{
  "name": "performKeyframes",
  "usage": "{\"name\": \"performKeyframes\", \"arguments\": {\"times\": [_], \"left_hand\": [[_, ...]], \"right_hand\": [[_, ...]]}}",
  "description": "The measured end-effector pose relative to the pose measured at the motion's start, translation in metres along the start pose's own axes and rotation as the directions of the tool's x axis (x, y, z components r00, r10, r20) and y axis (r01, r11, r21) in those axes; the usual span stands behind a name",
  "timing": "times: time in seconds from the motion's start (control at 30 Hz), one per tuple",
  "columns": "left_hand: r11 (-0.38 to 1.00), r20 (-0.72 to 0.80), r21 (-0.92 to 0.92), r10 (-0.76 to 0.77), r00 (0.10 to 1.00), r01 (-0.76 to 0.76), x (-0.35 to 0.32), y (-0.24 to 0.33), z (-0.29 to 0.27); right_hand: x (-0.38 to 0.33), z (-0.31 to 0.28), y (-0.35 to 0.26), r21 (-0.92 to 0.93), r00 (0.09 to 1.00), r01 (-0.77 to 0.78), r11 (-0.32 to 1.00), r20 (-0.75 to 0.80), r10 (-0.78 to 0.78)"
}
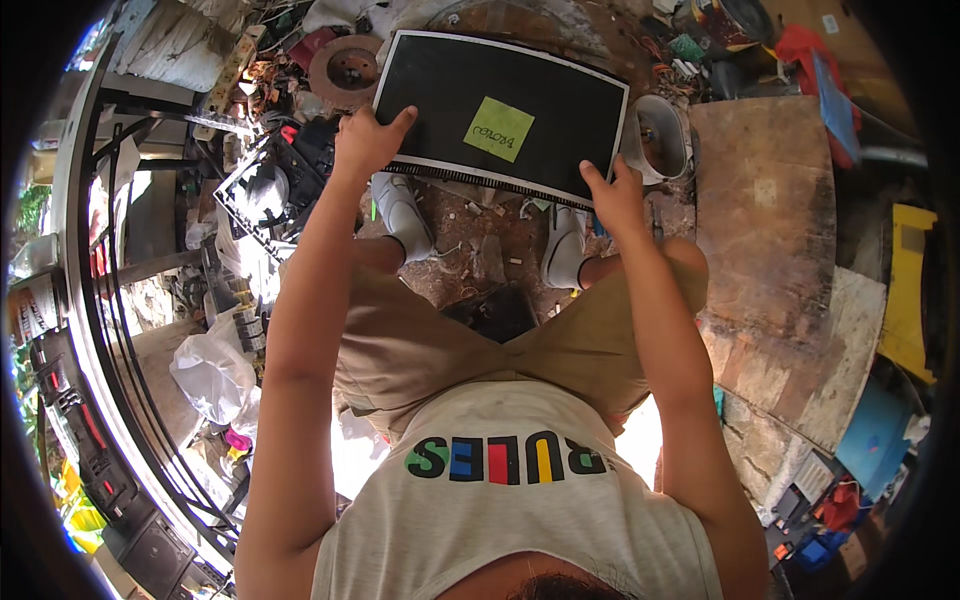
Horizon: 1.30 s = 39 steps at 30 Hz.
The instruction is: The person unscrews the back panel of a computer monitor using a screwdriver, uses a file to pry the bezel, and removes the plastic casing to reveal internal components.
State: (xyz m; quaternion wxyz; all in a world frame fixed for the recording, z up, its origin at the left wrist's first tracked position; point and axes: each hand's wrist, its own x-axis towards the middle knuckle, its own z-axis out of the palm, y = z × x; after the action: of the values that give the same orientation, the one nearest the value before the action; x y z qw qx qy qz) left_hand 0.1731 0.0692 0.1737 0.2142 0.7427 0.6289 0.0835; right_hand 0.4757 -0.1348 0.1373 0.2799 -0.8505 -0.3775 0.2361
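A flat black screen panel with a thin silver-white border is held out in front of me above the floor, slightly tilted. A green sticky note with handwriting lies on its dark face. My left hand grips the near left corner, thumb on top and the other fingers mostly hidden under the edge. At the near right corner, my right hand clasps the panel the same way. A dark toothed strip runs along the near edge between the hands.
Beyond the left hand lies a rusty round disc; a pale tub stands right of the panel. Wooden boards cover the right side. A metal frame, clutter and a clear plastic bag are at left. My white shoes are below.
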Motion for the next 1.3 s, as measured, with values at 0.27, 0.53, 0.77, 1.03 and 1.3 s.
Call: {"name": "performKeyframes", "arguments": {"times": [0.27,0.53,0.77,1.03,1.3], "left_hand": [[0.933,0.178,-0.307,-0.136,0.975,0.186,0.008,-0.001,-0.033],[0.792,0.39,-0.586,0.092,0.916,0.17,0.036,0.023,-0.104],[0.466,0.385,-0.823,0.039,0.922,0.324,0.058,-0.004,-0.083],[0.119,0.461,-0.884,0.062,0.885,0.452,0.069,-0.009,-0.083],[0.613,-0.259,-0.778,-0.514,0.818,0.138,-0.056,0.04,-0.009]], "right_hand": [[0.008,0.003,0.014,0.137,1.0,-0.01,0.991,-0.017,0.012],[0.007,-0.009,-0.007,0.597,0.996,-0.038,0.802,0.087,-0.017],[-0.013,-0.018,-0.025,-0.152,0.856,0.508,0.848,-0.019,-0.516],[-0.001,-0.04,-0.117,-0.492,0.467,0.815,0.305,0.249,-0.848],[0.03,-0.072,-0.163,-0.509,0.529,0.776,0.374,0.2,-0.825]]}}
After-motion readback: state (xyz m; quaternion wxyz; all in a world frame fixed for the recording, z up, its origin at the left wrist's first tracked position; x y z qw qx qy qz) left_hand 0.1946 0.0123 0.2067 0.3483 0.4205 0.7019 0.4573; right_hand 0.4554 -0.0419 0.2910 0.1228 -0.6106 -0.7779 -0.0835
